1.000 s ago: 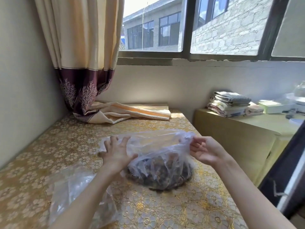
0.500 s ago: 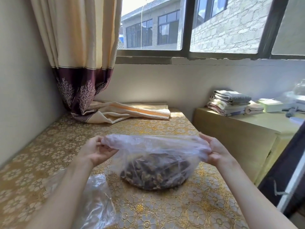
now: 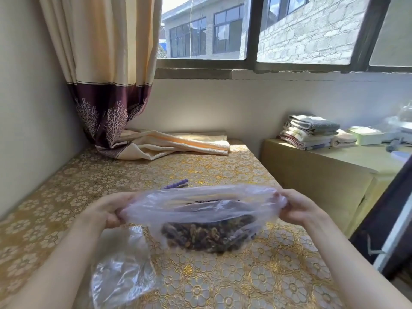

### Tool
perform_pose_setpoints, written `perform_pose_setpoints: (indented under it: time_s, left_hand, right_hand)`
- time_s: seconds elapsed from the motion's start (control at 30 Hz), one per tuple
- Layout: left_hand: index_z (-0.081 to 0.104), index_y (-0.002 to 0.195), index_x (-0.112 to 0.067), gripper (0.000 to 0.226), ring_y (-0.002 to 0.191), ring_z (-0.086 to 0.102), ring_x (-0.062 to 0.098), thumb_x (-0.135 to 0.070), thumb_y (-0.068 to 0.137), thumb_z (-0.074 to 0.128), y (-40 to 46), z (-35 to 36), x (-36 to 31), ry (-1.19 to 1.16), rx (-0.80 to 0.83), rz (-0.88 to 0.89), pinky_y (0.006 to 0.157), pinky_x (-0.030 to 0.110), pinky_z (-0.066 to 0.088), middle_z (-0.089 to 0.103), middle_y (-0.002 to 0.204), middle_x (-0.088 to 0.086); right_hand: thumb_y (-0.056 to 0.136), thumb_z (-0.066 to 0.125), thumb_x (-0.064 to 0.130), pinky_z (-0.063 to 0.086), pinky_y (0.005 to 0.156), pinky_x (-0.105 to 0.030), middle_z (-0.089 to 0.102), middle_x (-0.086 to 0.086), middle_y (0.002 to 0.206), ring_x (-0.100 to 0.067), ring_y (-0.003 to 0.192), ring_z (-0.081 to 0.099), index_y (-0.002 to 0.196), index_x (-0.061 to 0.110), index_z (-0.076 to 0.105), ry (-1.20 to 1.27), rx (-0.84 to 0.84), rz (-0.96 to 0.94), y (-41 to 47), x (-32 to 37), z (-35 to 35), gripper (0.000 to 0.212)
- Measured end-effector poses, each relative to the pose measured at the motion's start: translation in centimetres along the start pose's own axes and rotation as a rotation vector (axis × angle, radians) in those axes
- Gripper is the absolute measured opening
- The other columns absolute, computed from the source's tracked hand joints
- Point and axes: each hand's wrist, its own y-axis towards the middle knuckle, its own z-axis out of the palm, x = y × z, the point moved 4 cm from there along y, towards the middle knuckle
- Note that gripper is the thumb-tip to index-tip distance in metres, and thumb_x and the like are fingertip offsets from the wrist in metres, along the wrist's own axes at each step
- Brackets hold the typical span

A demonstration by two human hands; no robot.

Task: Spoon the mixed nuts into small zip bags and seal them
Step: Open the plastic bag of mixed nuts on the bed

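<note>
Nuts (image 3: 207,237) sit in bag (image 3: 200,210); left hand (image 3: 109,211), right hand (image 3: 298,207) seemingly grip its mouth.

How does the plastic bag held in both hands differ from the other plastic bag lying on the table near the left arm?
The held bag contains dark mixed nuts; the lying bag shows none. The held bag is stretched between the left hand and right hand; the lying bag is crumpled, untouched. Both are clear plastic.

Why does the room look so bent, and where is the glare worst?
In the head view, the wide-angle lens bows the window frame and wall edges. Sunlight washes out the far right, where things on the side cabinet blur into white. The clear nut bag shows soft sheen, and the left hand and right hand look slightly smeared.
</note>
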Motion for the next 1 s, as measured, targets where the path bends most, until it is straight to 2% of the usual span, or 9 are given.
perform_pose_setpoints:
  time_s: [0.1, 0.27, 0.33, 0.4, 0.53, 0.63, 0.73, 0.87, 1.0]
  left_hand:
    - [0.051, 0.122, 0.002, 0.035, 0.090, 0.055, 0.026, -0.009, 0.089, 0.055, -0.1, -0.2, -0.1, 0.290, -0.250, 0.195, 0.077, 0.037, 0.047, 0.057, 0.104, 0.015]
    - [0.056, 0.106, -0.009, 0.017, 0.091, 0.048, 0.021, -0.015, 0.091, 0.051, -4.5, 3.6, -2.9, 0.717, -0.739, 0.927, 0.076, 0.034, 0.041, 0.052, 0.104, 0.009]
    - [0.059, 0.099, -0.013, 0.011, 0.088, 0.050, 0.020, -0.015, 0.089, 0.054, -5.7, 6.5, -3.0, 0.862, -0.711, 1.161, 0.080, 0.040, 0.043, 0.051, 0.094, 0.001]
    - [0.057, 0.106, -0.021, 0.018, 0.098, 0.050, 0.020, -0.023, 0.088, 0.056, -4.7, 8.8, -2.0, 1.053, -0.603, 1.120, 0.090, 0.047, 0.040, 0.053, 0.103, -0.001]
    - [0.037, 0.132, -0.037, 0.046, 0.129, 0.032, 0.017, -0.034, 0.089, 0.053, -0.1, 9.7, 1.5, 1.383, -0.331, 0.753, 0.104, 0.050, 0.022, 0.037, 0.139, -0.005]
    - [0.032, 0.136, -0.042, 0.047, 0.136, 0.024, 0.014, -0.035, 0.093, 0.048, 2.0, 8.6, 2.8, 1.408, -0.237, 0.681, 0.109, 0.056, 0.015, 0.029, 0.147, -0.010]
    - [0.037, 0.134, -0.042, 0.042, 0.134, 0.028, 0.014, -0.027, 0.095, 0.045, 2.5, 7.3, 2.6, 1.356, -0.301, 0.734, 0.108, 0.052, 0.020, 0.034, 0.144, -0.009]
    - [0.061, 0.111, -0.023, 0.020, 0.107, 0.055, 0.018, -0.024, 0.093, 0.052, 3.0, 6.6, 1.4, 1.252, -0.305, 0.836, 0.091, 0.036, 0.042, 0.061, 0.118, 0.000]
    - [0.059, 0.075, -0.016, 0.024, 0.064, 0.057, 0.012, -0.018, 0.096, 0.047, 4.2, 6.1, 0.0, 0.846, -0.216, 0.699, 0.061, 0.023, 0.041, 0.061, 0.069, 0.000]
  right_hand:
    - [0.087, 0.057, 0.008, 0.058, 0.053, -0.032, 0.068, -0.012, 0.076, -0.018, 0.059, 0.066, 0.098, 0.002, 0.067, -0.039, -0.104, 0.024, -0.1, -0.8, 0.6, 0.016]
    - [0.090, 0.060, 0.029, 0.044, 0.094, -0.048, 0.057, -0.015, 0.111, -0.027, 0.104, 0.053, 0.114, 0.006, 0.057, -0.970, -0.705, -0.726, -2.2, 2.4, 1.6, 0.034]
    - [0.089, 0.062, 0.028, 0.044, 0.091, -0.042, 0.056, -0.014, 0.109, -0.028, 0.105, 0.051, 0.111, 0.008, 0.060, -1.158, -0.664, -1.025, -3.9, 2.4, 4.2, 0.030]
    - [0.087, 0.063, 0.037, 0.043, 0.089, -0.036, 0.055, -0.010, 0.113, -0.025, 0.107, 0.050, 0.113, 0.010, 0.061, -1.426, -0.560, -1.033, -3.8, 1.0, 6.4, 0.038]
    - [0.091, 0.053, 0.044, 0.042, 0.093, -0.036, 0.049, -0.004, 0.125, -0.023, 0.114, 0.047, 0.130, 0.019, 0.047, -1.904, -0.522, -0.694, -1.7, -2.7, 6.7, 0.047]
    - [0.097, 0.046, 0.029, 0.043, 0.071, -0.031, 0.059, -0.005, 0.098, -0.025, 0.093, 0.057, 0.099, 0.017, 0.061, -1.789, -0.420, -0.695, -0.6, -3.1, 6.1, 0.019]
    - [0.097, 0.049, 0.022, 0.030, 0.050, -0.024, 0.053, -0.001, 0.059, -0.016, 0.056, 0.050, 0.061, 0.014, 0.053, -1.332, -0.335, -0.564, 0.3, -2.0, 4.7, 0.037]
    - [0.091, 0.058, 0.012, 0.048, 0.072, -0.037, 0.066, -0.019, 0.090, -0.028, 0.078, 0.060, 0.096, -0.011, 0.066, -0.690, -0.123, -0.267, 1.5, -0.4, 3.7, 0.025]
    - [0.090, 0.060, 0.012, 0.051, 0.068, -0.038, 0.065, -0.018, 0.090, -0.028, 0.075, 0.063, 0.106, -0.007, 0.063, -0.566, -0.051, -0.034, 3.3, 0.0, 3.5, 0.025]
